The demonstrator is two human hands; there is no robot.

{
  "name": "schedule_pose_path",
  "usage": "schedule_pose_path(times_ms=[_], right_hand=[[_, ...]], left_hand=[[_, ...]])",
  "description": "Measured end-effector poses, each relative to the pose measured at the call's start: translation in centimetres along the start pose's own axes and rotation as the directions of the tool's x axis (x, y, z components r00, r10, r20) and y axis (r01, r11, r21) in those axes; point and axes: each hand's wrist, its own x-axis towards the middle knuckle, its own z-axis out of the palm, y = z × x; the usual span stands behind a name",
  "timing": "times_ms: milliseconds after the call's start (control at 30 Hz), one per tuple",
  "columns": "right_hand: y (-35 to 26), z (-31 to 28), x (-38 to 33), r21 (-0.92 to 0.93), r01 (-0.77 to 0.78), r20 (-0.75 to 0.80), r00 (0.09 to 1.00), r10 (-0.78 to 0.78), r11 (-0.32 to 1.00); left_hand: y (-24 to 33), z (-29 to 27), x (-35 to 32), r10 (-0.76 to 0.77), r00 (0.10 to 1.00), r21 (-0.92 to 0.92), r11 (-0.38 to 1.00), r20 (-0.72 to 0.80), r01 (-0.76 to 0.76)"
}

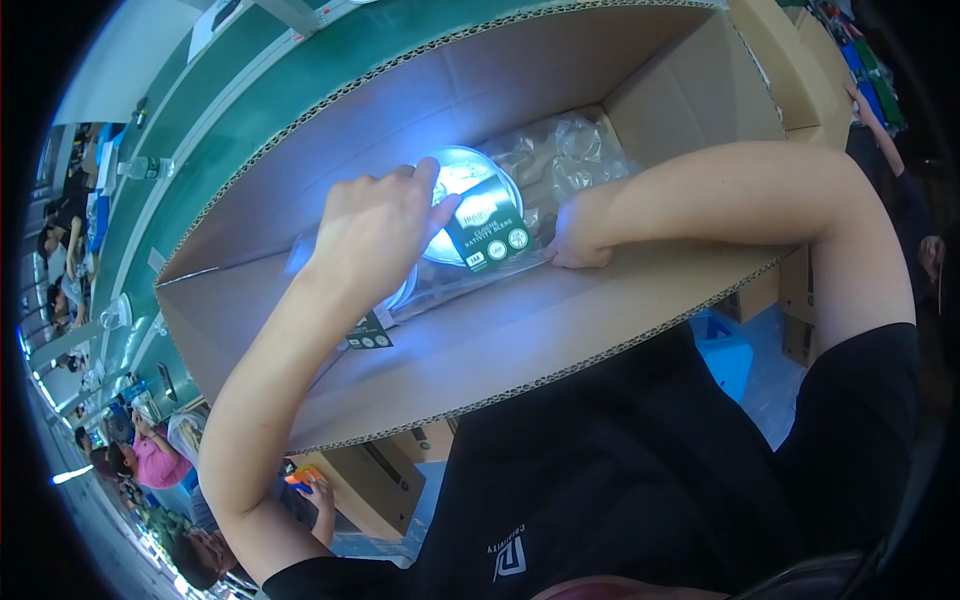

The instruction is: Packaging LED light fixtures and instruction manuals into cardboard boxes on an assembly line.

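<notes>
Inside a large open cardboard box (pixel 560 335), my left hand (pixel 375 225) grips a brightly lit clear dome ornament (pixel 457 180) by its left side. A dark green printed tag (pixel 490 228) hangs across the dome. My right hand (pixel 582 230) reaches in from the right, its fingers closed at the edge of a clear plastic bag (pixel 570 160); the fingertips are partly hidden. The bag lies crumpled along the box floor. Below my left wrist, a second dark tag (pixel 368 332) shows next to another round clear rim (pixel 402 292).
A green work table (pixel 225 120) runs behind the box, with a clear bottle (pixel 146 167) on it. More cardboard boxes (pixel 365 485) and a blue plastic stool (pixel 724 352) stand below. At lower left a co-worker's hand (pixel 320 495) holds an orange tool. Other people work farther off.
</notes>
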Motion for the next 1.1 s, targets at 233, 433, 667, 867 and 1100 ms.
schedule_pose_path(times_ms=[233, 433, 667, 867, 1100], right_hand=[[0.1, -0.4, -1.4, 0.164, -0.121, 0.052, 0.992, 0.114, 0.979], [0.2, 0.2, -2.3, 0.341, -0.028, -0.231, 0.966, 0.113, 0.940], [-0.2, -0.3, -2.2, 0.234, -0.146, 0.005, 0.989, 0.148, 0.961], [0.1, 0.4, -1.9, 0.288, -0.127, -0.027, 0.990, 0.141, 0.949], [-0.6, 0.2, -2.6, 0.300, -0.155, -0.025, 0.985, 0.170, 0.941]], left_hand=[[0.5, 0.7, 0.1, 0.083, 0.997, -0.017, 0.996, -0.001, -0.083], [1.3, 1.2, 0.0, 0.016, 1.000, -0.016, 1.000, 0.009, -0.016], [1.1, 2.6, 0.6, -0.039, 0.997, 0.032, 0.999, -0.069, 0.041], [0.2, 3.0, -0.1, -0.059, 0.995, 0.075, 0.995, -0.075, 0.065], [0.6, 3.0, -0.3, -0.037, 0.999, 0.137, 0.990, -0.039, 0.042]])
